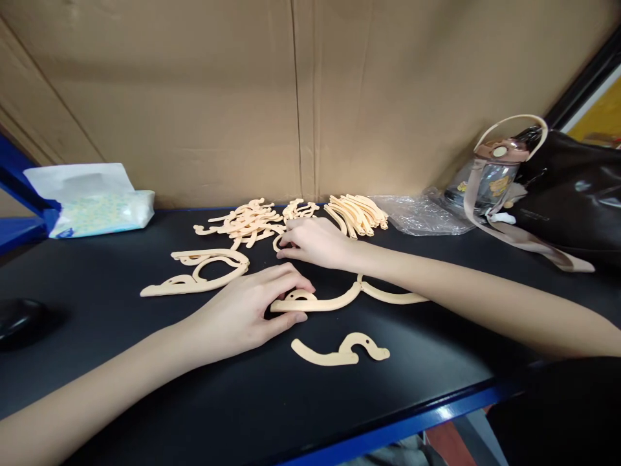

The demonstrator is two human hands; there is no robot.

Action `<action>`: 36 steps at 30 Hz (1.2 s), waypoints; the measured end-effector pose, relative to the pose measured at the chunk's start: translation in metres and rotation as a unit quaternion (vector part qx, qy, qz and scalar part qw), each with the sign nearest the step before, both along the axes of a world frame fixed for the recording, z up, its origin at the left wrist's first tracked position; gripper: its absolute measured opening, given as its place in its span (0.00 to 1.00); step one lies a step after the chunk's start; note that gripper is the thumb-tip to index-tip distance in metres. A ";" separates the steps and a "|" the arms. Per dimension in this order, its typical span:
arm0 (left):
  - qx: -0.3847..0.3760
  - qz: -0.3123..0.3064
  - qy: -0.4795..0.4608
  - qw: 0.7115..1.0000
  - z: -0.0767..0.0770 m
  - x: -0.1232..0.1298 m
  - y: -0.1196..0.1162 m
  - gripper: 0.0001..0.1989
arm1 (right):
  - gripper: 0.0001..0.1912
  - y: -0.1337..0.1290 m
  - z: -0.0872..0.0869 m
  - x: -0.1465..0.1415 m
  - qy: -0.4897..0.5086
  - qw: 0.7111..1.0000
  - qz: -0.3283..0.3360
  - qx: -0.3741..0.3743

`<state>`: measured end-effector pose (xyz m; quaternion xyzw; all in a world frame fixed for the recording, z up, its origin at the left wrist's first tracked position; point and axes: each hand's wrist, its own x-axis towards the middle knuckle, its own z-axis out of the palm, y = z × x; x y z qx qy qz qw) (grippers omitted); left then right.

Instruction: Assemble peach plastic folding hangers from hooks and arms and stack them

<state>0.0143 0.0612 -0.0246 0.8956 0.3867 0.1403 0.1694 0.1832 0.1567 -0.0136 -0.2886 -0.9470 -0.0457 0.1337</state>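
Observation:
My left hand [252, 304] has its thumb and fingers around the left end of a cream curved piece [334, 303] lying on the black table. Joined to that piece at a small hinge is another curved arm, partly under my right forearm. Farther back, my right hand [315, 243] reaches down with bent fingers at a small pile of cream hooks [301, 210]; what its fingertips touch is hidden. Nearer the front edge lies a separate cream piece with a hooked end [339, 353]. Left of my left hand rests a joined cream assembly [218, 281].
A heap of small cream parts [247, 223] and a stack of curved arms [359, 213] lie at the back, beside a clear plastic bag [427, 213]. A tissue pack [101, 210], black mouse [19, 317], strapped bottle [495, 175] and dark bag [577, 194] stand around.

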 end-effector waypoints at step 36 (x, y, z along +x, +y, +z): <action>0.114 0.018 0.062 0.991 0.002 -0.002 0.004 0.11 | 0.17 -0.037 0.022 0.066 0.001 0.983 -0.033 0.179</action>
